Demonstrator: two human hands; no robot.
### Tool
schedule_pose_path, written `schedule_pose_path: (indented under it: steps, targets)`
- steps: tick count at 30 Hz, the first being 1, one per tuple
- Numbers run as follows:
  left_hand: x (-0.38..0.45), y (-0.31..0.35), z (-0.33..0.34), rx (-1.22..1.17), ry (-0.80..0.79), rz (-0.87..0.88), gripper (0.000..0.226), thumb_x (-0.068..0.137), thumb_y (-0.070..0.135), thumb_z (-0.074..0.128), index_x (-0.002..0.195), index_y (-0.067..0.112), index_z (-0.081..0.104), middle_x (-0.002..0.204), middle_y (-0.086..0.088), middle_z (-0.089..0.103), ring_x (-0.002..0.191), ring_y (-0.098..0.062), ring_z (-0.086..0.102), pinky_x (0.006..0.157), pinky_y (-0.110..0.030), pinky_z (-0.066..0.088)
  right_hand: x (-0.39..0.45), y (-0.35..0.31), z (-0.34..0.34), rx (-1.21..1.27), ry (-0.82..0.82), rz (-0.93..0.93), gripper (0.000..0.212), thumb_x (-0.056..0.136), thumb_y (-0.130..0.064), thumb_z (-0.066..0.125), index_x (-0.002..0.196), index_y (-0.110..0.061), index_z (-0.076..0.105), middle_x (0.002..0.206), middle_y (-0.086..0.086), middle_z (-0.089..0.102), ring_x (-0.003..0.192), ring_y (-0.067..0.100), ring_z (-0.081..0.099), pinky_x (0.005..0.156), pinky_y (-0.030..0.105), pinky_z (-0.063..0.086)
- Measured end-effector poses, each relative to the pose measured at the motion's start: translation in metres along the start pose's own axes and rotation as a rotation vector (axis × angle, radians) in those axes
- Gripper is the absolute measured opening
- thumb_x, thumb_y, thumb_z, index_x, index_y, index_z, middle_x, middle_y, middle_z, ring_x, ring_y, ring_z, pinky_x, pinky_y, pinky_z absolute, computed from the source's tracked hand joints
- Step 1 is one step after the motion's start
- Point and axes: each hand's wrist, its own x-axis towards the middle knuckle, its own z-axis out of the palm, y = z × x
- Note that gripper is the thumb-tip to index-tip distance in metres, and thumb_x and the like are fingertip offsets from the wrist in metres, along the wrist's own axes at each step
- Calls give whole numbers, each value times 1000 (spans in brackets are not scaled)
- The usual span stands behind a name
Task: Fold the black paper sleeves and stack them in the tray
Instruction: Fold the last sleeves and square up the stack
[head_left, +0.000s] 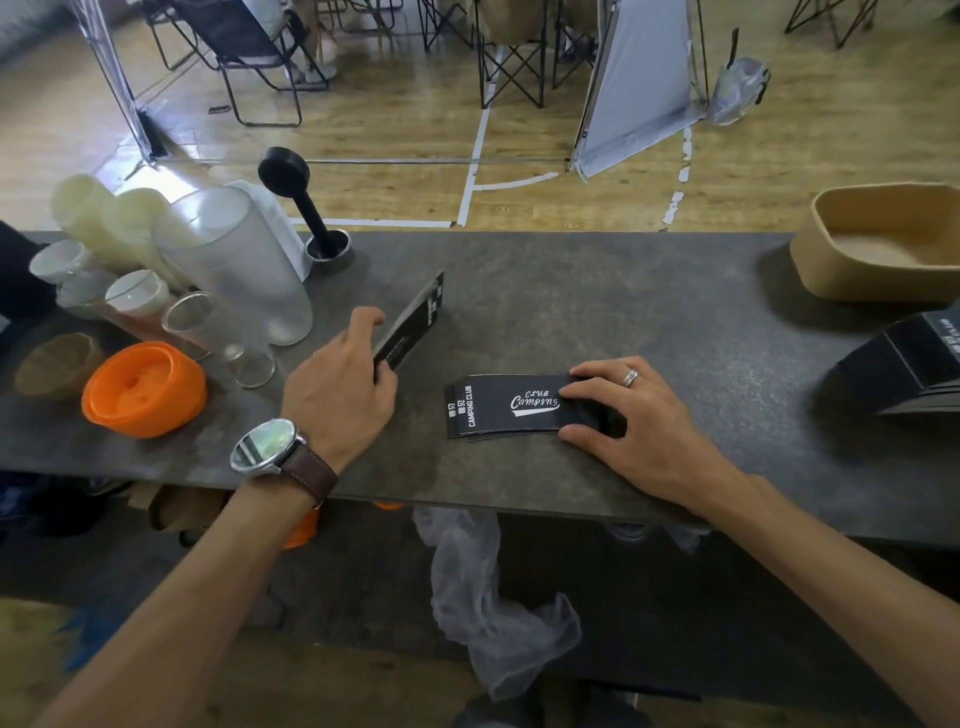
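Note:
My left hand (343, 384) pinches a flat black paper sleeve (413, 325) by its near end, and the sleeve slants up and away over the table. A small stack of flat black sleeves (498, 410) with white "Camping Club" print lies at the table's middle. My right hand (634, 415) grips its right end, fingers curled over the top and thumb at the near edge. The tan tray (831, 260) sits at the far right. A larger pile of black sleeves (898, 369) lies just in front of it.
On the dark table (597, 291), the left holds glass cups (208, 322), a frosted pitcher (244, 260), an orange lid (143, 389) and a black tamper in a metal cup (311, 218). A plastic bag (488, 587) hangs below the near edge.

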Motion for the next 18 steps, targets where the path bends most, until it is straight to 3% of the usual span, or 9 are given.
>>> schedule_pose_path:
  steps: [6,8,11,13,15,18]
  targets:
    - [-4,9,-12,56,-85,61,46,81,15,51,123,30,40,60,12,35,50,-20,40,49,-27,28,0,2,1,20,9,-7,41,85,-45,71,119,-23,68,129,-9,58,121,14,46,102,43,43]
    - [-8,10,-14,89,-126,63,39,82,17,51,117,33,45,64,12,40,55,-23,47,53,-28,30,0,2,1,19,9,-9,41,84,-44,73,119,-23,69,129,-8,59,121,14,46,102,43,43]
    - [-5,7,-16,11,-224,15,10,88,30,46,95,31,54,71,9,56,70,-23,58,60,-32,38,0,2,0,14,4,-1,42,84,-45,72,120,-23,68,130,-8,59,121,12,45,103,41,42]
    - [1,5,-22,-166,-341,-39,25,89,32,37,99,30,60,82,9,64,80,-20,60,71,-37,45,0,2,0,12,-4,0,42,84,-46,71,120,-23,68,130,-9,58,121,11,44,103,39,41]
    - [4,3,-29,-211,-390,-17,28,90,19,40,105,25,63,86,15,66,87,-20,61,81,-38,47,0,2,0,8,-5,-3,42,84,-45,71,120,-23,68,130,-9,58,121,11,44,103,39,41]
    - [8,4,-37,-135,-325,50,21,86,13,56,99,25,66,72,16,61,78,-22,62,76,-39,49,0,1,0,7,-2,-4,41,84,-43,73,120,-22,68,129,-8,58,121,13,45,103,40,42]
